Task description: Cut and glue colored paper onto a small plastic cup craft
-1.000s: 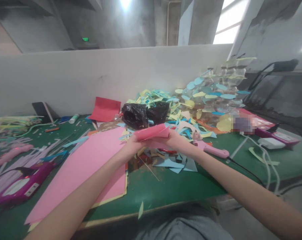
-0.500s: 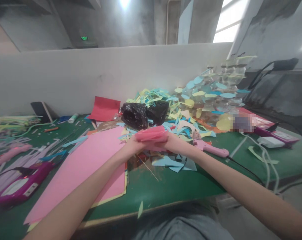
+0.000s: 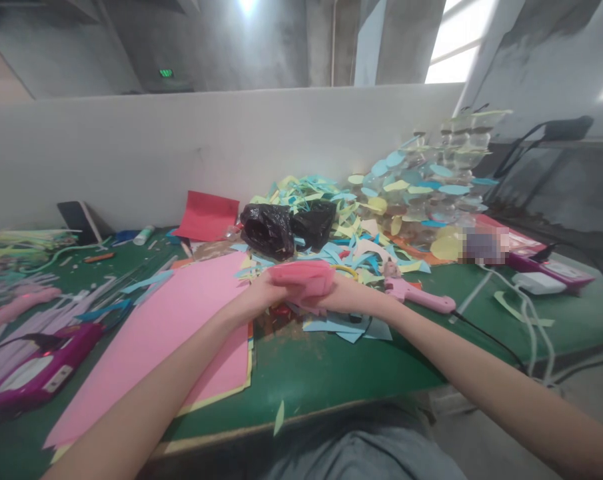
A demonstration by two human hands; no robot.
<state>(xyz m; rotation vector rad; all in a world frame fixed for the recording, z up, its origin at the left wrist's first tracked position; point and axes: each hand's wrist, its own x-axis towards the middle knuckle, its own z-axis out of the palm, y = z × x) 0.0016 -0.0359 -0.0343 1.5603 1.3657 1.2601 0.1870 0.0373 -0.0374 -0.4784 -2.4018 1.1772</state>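
Note:
A bundle of thin pink sheets (image 3: 304, 275) is held between both hands over the middle of the table. My left hand (image 3: 267, 291) grips its left side, with the fingers mostly hidden by the sheets. On the right side my right hand (image 3: 340, 293) holds it, its fingers also partly covered. Large pink paper sheets (image 3: 181, 333) lie below my left forearm. Just behind the bundle are black plastic bags (image 3: 267, 230). Light blue paper scraps (image 3: 341, 325) lie beneath my right wrist.
A pink glue gun (image 3: 424, 298) with a cable lies right of my hands; another (image 3: 21, 308) is far left. Purple devices (image 3: 44, 367) sit at both sides. Paper scraps (image 3: 306, 190), clear cups with paper ovals (image 3: 456, 160) and red paper (image 3: 208, 217) stand behind.
The pink bundle has tilted, so more of its front face shows, and it hangs slightly lower. A yellow ring shape now shows beside my right hand. Both hands still hold the bundle.

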